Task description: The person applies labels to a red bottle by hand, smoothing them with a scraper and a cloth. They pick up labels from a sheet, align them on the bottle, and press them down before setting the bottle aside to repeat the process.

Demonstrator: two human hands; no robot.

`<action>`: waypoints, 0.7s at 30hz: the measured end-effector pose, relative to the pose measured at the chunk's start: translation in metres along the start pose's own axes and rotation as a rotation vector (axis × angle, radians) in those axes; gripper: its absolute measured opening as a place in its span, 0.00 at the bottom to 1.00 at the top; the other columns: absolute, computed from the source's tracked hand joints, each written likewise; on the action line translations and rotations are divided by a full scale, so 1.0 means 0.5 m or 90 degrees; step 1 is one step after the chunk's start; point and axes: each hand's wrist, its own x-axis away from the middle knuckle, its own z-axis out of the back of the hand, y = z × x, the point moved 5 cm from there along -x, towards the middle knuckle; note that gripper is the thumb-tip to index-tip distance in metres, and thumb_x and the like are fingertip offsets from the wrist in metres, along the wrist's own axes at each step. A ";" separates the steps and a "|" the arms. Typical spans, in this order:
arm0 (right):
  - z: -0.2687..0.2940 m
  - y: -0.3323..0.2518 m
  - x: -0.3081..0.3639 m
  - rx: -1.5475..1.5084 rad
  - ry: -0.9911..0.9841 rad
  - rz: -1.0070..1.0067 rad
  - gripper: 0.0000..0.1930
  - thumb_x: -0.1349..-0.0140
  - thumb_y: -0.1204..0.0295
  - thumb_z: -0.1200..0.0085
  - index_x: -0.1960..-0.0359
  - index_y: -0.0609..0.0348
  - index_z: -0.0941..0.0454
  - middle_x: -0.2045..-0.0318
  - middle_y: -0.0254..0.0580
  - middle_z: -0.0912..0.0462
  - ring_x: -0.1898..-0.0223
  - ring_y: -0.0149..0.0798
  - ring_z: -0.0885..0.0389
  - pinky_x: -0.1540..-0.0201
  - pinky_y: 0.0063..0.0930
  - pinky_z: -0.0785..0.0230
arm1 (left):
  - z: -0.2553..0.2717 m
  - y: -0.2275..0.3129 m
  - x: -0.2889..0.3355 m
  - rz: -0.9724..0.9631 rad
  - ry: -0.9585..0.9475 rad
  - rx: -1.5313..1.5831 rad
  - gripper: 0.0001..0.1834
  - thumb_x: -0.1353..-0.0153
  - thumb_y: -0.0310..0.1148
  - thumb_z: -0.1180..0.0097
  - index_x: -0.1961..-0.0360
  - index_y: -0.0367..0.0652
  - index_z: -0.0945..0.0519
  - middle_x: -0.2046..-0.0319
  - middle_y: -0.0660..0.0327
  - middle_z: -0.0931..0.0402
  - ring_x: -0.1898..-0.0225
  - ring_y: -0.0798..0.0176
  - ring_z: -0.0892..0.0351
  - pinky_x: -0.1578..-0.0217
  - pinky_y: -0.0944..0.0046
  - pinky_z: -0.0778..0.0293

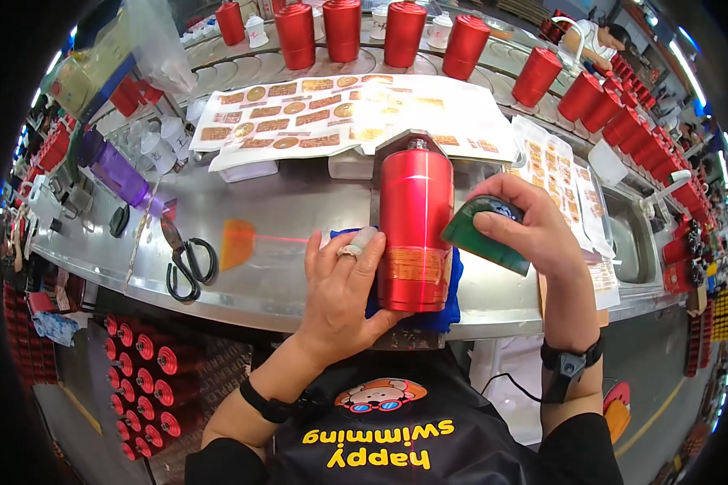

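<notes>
A shiny red metal canister lies lengthwise in front of me, with a gold printed decal around its lower part. My left hand steadies it, fingers against its left side and thumb at its bottom end. A whitish wrap covers one fingertip, and a ring-like band sits on a finger. Just right of the canister, my right hand pinches a green scraper, its edge close to the canister wall; whether they touch I cannot tell. Blue cloth shows under the canister.
White decal sheets cover the bench's far side. Black-handled scissors, an orange scraper and a purple cup lie left. Red canisters line the conveyor behind. A sink is right; a co-worker sits far right.
</notes>
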 end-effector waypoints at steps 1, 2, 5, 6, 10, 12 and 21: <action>-0.006 -0.009 -0.012 0.054 -0.050 -0.003 0.13 0.42 0.70 0.38 0.57 0.61 0.23 0.65 0.31 0.20 0.64 0.22 0.25 0.60 0.18 0.30 | 0.007 0.007 0.000 -0.025 0.019 -0.043 0.48 0.51 0.52 0.32 0.35 0.36 0.37 0.58 0.50 0.26 0.43 0.42 0.37 0.35 0.34 0.56; -0.004 -0.010 -0.023 0.058 -0.055 -0.004 0.13 0.42 0.70 0.38 0.57 0.61 0.23 0.65 0.31 0.20 0.64 0.22 0.25 0.60 0.18 0.30 | 0.007 0.006 0.001 -0.019 0.022 -0.041 0.48 0.51 0.52 0.32 0.35 0.36 0.37 0.58 0.50 0.26 0.43 0.42 0.37 0.35 0.34 0.56; -0.010 -0.012 -0.049 0.074 -0.133 -0.018 0.12 0.41 0.70 0.39 0.58 0.62 0.22 0.66 0.30 0.20 0.63 0.22 0.24 0.58 0.19 0.30 | 0.005 0.005 0.001 -0.001 0.044 -0.013 0.48 0.52 0.52 0.32 0.35 0.37 0.37 0.56 0.49 0.27 0.43 0.42 0.36 0.36 0.35 0.55; -0.012 -0.015 -0.055 0.082 -0.158 -0.012 0.13 0.41 0.71 0.39 0.57 0.62 0.22 0.65 0.30 0.20 0.63 0.22 0.24 0.58 0.19 0.30 | 0.003 0.003 0.001 0.004 0.049 0.013 0.48 0.53 0.52 0.31 0.35 0.37 0.37 0.55 0.48 0.28 0.43 0.42 0.36 0.36 0.36 0.54; -0.032 -0.031 -0.072 0.053 -0.223 0.014 0.11 0.40 0.73 0.40 0.57 0.63 0.22 0.65 0.32 0.19 0.62 0.22 0.25 0.58 0.19 0.29 | -0.003 -0.007 0.000 0.022 0.033 0.113 0.47 0.52 0.51 0.31 0.36 0.37 0.37 0.50 0.47 0.30 0.44 0.41 0.36 0.36 0.40 0.50; -0.042 -0.029 -0.081 0.043 -0.231 0.019 0.11 0.40 0.74 0.40 0.57 0.63 0.22 0.64 0.31 0.19 0.62 0.22 0.25 0.58 0.20 0.29 | 0.002 -0.012 0.000 0.042 0.018 0.173 0.45 0.50 0.49 0.32 0.37 0.38 0.37 0.48 0.46 0.31 0.44 0.41 0.36 0.37 0.43 0.49; -0.060 -0.025 -0.098 0.035 -0.287 0.043 0.21 0.41 0.76 0.38 0.46 0.65 0.25 0.56 0.33 0.19 0.56 0.23 0.25 0.49 0.22 0.30 | -0.042 -0.057 0.004 0.286 0.034 0.567 0.23 0.42 0.36 0.41 0.48 0.38 0.30 0.51 0.52 0.29 0.47 0.51 0.35 0.41 0.55 0.43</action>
